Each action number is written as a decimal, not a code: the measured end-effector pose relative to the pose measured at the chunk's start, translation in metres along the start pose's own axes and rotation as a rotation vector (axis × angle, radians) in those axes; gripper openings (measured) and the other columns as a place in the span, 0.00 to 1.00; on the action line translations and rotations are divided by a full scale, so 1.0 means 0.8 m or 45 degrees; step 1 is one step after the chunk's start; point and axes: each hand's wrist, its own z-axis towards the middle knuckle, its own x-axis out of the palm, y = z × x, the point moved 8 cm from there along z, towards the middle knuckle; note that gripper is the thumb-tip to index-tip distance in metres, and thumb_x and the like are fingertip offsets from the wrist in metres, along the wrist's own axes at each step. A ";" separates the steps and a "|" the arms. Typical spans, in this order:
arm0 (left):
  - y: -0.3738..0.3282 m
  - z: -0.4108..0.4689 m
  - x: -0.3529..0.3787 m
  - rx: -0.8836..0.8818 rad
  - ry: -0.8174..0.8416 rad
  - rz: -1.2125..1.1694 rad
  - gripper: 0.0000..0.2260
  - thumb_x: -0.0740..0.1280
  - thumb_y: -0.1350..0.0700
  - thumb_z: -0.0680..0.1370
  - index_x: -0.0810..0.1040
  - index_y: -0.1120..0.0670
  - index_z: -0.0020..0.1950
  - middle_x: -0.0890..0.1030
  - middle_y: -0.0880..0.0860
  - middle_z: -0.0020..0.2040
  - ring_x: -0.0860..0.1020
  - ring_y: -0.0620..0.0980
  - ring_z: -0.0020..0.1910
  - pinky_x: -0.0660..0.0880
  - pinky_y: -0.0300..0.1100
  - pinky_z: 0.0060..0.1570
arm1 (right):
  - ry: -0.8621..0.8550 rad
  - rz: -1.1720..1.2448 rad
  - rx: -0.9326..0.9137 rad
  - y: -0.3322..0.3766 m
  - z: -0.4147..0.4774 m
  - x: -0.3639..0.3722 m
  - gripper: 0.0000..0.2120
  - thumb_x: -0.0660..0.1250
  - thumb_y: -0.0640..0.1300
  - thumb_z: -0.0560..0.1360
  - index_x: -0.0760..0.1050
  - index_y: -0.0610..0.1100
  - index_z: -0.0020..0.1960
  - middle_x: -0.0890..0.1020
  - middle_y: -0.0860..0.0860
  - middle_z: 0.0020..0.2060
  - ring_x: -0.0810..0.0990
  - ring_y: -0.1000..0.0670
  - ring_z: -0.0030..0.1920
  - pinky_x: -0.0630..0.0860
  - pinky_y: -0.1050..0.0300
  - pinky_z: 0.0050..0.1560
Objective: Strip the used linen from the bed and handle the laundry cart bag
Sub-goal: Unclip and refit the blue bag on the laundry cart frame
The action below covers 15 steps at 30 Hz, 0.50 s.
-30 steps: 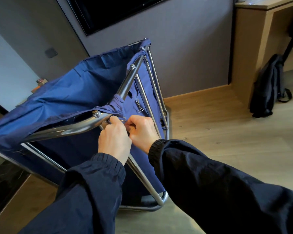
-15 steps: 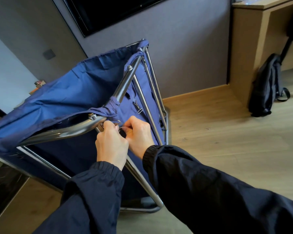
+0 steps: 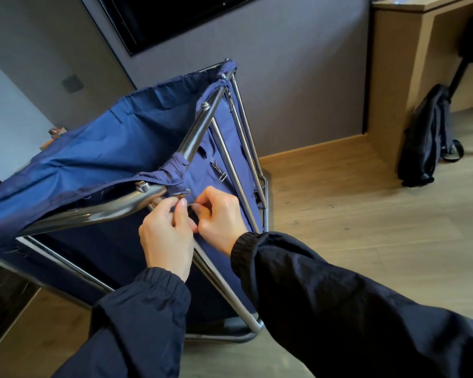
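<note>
A dark blue laundry bag (image 3: 99, 156) hangs on a chrome tube cart frame (image 3: 200, 126), filling the left and centre. At the near corner of the frame a bunched blue strap wraps the tube, with a small metal hook (image 3: 185, 192) below it. My left hand (image 3: 167, 236) pinches the strap end at that hook. My right hand (image 3: 220, 216) pinches a thin metal clip wire just right of it. Both hands touch each other under the corner. A second metal clip (image 3: 219, 171) hangs on the bag's side panel. No bed or linen is in view.
A grey wall with a black TV screen (image 3: 159, 15) stands behind the cart. A wooden desk (image 3: 393, 66) is at the right, with a black backpack (image 3: 426, 135) leaning on it. Wood floor (image 3: 352, 214) spreads to the right of the cart. A dark glossy surface sits bottom left.
The view shifted slightly. My fingers have worked at the corner fastening; the metal hook and the clip wire now show between my fingertips, where earlier the hands covered them.
</note>
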 end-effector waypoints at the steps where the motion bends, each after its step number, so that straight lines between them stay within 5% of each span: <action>1: 0.001 -0.001 0.000 -0.073 0.024 -0.124 0.09 0.62 0.57 0.81 0.78 0.55 0.43 0.76 0.49 0.27 0.72 0.51 0.25 0.76 0.44 0.34 | 0.004 0.006 0.000 0.000 0.000 0.000 0.04 0.65 0.35 0.75 0.74 0.36 0.41 0.78 0.46 0.35 0.77 0.45 0.37 0.74 0.50 0.39; 3: 0.010 -0.002 0.002 -0.248 0.055 -0.329 0.13 0.63 0.56 0.80 0.78 0.56 0.37 0.71 0.49 0.25 0.66 0.46 0.22 0.68 0.36 0.24 | 0.025 0.013 -0.001 0.000 0.001 0.001 0.04 0.65 0.35 0.75 0.75 0.37 0.41 0.77 0.49 0.34 0.76 0.46 0.37 0.73 0.53 0.39; 8: 0.015 -0.008 0.018 -0.511 0.124 -0.633 0.12 0.60 0.55 0.82 0.78 0.52 0.41 0.66 0.47 0.26 0.63 0.44 0.21 0.65 0.38 0.26 | 0.101 0.048 0.034 -0.004 0.003 0.003 0.05 0.65 0.35 0.75 0.75 0.39 0.40 0.74 0.53 0.32 0.73 0.52 0.35 0.67 0.65 0.36; 15: 0.006 0.000 0.014 -0.336 0.117 -0.481 0.10 0.64 0.58 0.80 0.78 0.57 0.40 0.75 0.47 0.23 0.69 0.43 0.19 0.69 0.34 0.24 | 0.137 0.090 0.072 -0.008 0.003 0.003 0.05 0.64 0.36 0.75 0.74 0.40 0.40 0.76 0.52 0.33 0.74 0.51 0.36 0.69 0.63 0.37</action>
